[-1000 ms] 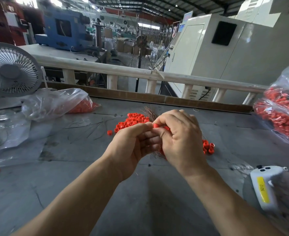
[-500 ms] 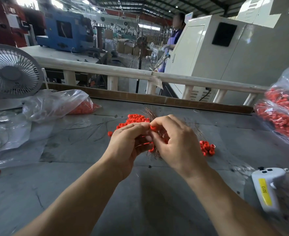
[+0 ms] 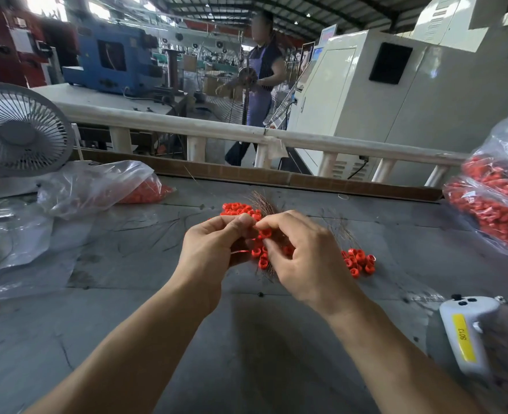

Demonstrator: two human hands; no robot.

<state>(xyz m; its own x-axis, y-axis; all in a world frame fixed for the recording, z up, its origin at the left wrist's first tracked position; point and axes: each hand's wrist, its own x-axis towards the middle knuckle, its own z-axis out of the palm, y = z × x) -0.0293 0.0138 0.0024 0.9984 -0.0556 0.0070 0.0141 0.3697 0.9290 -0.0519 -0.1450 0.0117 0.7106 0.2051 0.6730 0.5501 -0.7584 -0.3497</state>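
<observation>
- the left hand [image 3: 214, 246] has its fingers curled, with thumb and forefinger pinching a thin copper-coloured wire [image 3: 237, 251]; one end of the wire sticks out below the palm.
- the right hand [image 3: 303, 258] meets it fingertip to fingertip and pinches a small red plastic ring [image 3: 266, 233] between thumb and forefinger. i cannot tell whether the wire passes through the ring.
- both hands hover just above the middle of the scratched grey table [image 3: 246, 339].
- right behind the hands lie a loose pile of red rings [image 3: 236, 208] and a brush-like bundle of copper wires [image 3: 261, 200].
- a smaller cluster of red rings [image 3: 359, 261] lies just to the right of the right hand.
- near the right forearm lies a white handheld device with a yellow label [image 3: 468, 330].
- at the far left a clear plastic bag [image 3: 97, 186] holds some red rings, beside a white desk fan [image 3: 19, 130].
- at the right edge stands a fuller clear bag of red rings [image 3: 498, 204].
</observation>
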